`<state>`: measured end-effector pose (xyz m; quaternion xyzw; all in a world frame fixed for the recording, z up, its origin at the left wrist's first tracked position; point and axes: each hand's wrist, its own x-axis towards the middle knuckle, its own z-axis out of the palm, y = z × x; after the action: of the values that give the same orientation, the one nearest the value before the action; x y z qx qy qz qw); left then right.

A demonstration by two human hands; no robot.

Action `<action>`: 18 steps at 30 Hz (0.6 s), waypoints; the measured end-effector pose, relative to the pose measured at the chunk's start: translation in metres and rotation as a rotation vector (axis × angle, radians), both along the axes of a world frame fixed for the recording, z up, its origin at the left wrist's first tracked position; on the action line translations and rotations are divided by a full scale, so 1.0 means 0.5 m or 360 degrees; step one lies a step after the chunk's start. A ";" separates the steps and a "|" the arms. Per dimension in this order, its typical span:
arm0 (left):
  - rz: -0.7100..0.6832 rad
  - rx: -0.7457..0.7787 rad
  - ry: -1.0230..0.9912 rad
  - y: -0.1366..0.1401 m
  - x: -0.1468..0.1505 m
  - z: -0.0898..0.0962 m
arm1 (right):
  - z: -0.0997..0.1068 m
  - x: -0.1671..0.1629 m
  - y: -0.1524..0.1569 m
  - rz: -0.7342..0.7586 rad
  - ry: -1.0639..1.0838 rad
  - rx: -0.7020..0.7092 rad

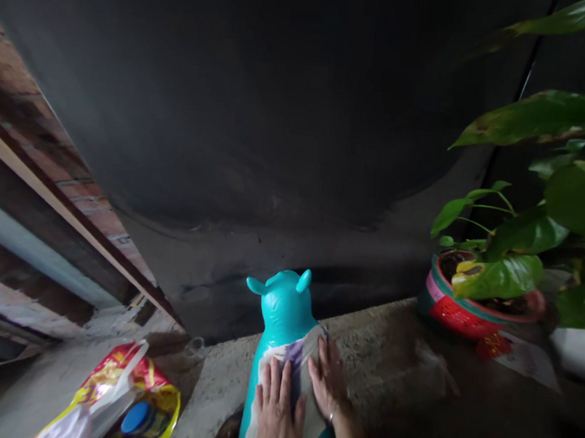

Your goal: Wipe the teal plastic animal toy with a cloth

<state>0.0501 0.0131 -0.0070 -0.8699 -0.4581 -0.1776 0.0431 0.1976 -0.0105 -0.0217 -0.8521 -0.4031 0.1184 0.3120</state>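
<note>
A shiny teal animal-shaped figure [286, 305] with two small ears stands low in front of me, its head toward the dark wall. Over its back lies a pale grey and purple cloth [295, 356]. My left hand [276, 408] rests flat on the cloth, its fingers stretched out and pointing away from me. On the right side of the back, my right hand [328, 378] also lies on the cloth with fingers spread, near its upper edge. A thin bracelet shows at the right wrist. The lower part of the figure is out of view.
A potted plant [466, 311] with broad leaves stands at the right. A red and yellow bag [161, 377] with a blue-capped container [137, 418] sits at lower left. The large dark panel [280, 111] rises ahead, with brickwork [88, 198] at the left.
</note>
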 end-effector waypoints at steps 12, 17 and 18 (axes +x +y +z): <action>0.0092 0.0052 -0.0017 0.031 0.041 0.007 | -0.027 0.042 0.024 0.0020 0.0037 0.0143; -0.0127 -0.0153 0.0095 0.010 0.035 0.024 | -0.066 0.004 -0.069 -0.0240 0.0025 0.0116; -0.0198 -0.0194 0.0106 0.004 0.031 0.026 | -0.070 -0.008 -0.091 -0.0284 -0.0004 0.0115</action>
<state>0.0656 0.0152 0.0058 -0.9031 -0.4116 -0.1227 -0.0056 0.1937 -0.0559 -0.0565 -0.8730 -0.3299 0.0745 0.3515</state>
